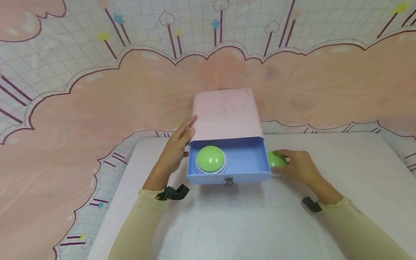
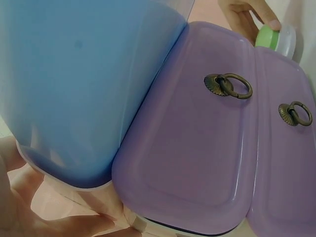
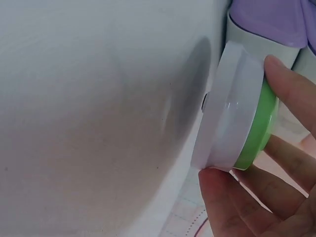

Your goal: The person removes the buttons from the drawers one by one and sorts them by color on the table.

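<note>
A small drawer cabinet with a pink top (image 1: 227,115) stands on the table, its blue top drawer (image 1: 248,155) pulled out. Inside the drawer, on the left, sits a green dome button (image 1: 210,159) with a white base. My left hand (image 1: 173,148) rests against the cabinet's left side, fingers extended; the left wrist view shows its thumb and fingers (image 2: 74,224) around the cabinet's edge. To the right of the drawer, my right hand (image 1: 300,164) holds a second green button (image 3: 227,113) by its rim, tilted in the right wrist view, close to the table surface.
Below the blue drawer are two closed purple drawers, one upper (image 2: 187,133) and one lower (image 2: 284,163), with brass ring pulls. A metal pull (image 1: 229,181) hangs on the blue drawer's front. The white table (image 1: 227,227) meets a patterned pink cloth (image 1: 146,97) behind the cabinet.
</note>
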### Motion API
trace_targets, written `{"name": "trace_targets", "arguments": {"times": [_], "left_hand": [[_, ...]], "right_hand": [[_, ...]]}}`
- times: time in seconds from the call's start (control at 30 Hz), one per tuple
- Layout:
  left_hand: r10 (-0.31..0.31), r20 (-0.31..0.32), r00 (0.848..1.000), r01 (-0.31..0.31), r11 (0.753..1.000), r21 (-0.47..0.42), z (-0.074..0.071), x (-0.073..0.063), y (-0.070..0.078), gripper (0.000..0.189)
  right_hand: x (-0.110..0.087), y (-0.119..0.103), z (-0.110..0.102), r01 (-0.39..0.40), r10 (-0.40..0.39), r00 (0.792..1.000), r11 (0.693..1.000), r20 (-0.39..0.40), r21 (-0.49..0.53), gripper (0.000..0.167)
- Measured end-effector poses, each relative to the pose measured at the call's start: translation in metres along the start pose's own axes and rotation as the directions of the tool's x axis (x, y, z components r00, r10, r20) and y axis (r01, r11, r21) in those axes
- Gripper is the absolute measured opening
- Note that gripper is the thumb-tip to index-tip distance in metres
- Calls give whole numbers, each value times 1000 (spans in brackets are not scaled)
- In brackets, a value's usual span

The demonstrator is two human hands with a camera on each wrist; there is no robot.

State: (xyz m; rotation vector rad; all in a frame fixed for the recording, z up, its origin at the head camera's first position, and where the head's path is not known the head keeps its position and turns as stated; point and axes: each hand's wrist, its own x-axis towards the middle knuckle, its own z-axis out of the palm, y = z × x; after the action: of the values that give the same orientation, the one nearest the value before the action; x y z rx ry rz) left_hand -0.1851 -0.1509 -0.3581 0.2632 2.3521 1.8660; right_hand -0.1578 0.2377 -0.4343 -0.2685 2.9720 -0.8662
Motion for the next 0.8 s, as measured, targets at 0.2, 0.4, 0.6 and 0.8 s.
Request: {"name": "trace_targets", "arguments": {"times": [0.2,0.4,0.6,0.8], "left_hand": [[-2,2,1000,2,1000,-4,-1,0,-1,50],[-1,-2,1000,1,1000,-1,-1,0,0,49],[-2,-1,1000,2,1000,-1,-1,-1,0,49],[2,2,1000,-2,1000,2,0,0,0,50]], "right_hand": [[2,0,4,-7,7,1000,1000,25,-30,63],[2,1,6,13,-12,1000,999,25,-34,60],[1,4,8,4,-3,999,1000,35,-18,59],[2,8,8,11,-11,999,1000,36,-11,62]]}}
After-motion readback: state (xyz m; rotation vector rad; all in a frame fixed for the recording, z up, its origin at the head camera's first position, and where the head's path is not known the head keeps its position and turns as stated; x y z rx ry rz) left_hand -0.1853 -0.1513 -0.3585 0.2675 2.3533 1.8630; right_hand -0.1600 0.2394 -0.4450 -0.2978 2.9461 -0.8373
